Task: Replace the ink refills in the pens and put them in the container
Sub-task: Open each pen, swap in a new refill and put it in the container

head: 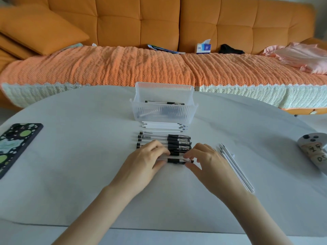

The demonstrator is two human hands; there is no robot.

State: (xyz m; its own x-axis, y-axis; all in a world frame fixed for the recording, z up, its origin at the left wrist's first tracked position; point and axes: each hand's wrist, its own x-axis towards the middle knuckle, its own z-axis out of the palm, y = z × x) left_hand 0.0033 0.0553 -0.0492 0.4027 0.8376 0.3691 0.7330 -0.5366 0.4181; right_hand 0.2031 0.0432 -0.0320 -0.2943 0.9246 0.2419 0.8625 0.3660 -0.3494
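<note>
- Pen (177,160): clear barrel, black grip, lying crosswise on the table, nearest of the row in front of the container (163,113).
- Left hand (146,160) pinches its barrel.
- Right hand (206,160) pinches its capped end.

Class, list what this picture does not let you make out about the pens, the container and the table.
Head view only:
1. held pen: the left hand covers its barrel and the right hand grips its other end, so the refill is unseen.
2. container: its ribbed wall blurs the contents, so the count is unclear.
3. pen row: the print is too small, and fingers cover the nearer pens.
4. phone: cut off by the left edge.
</note>
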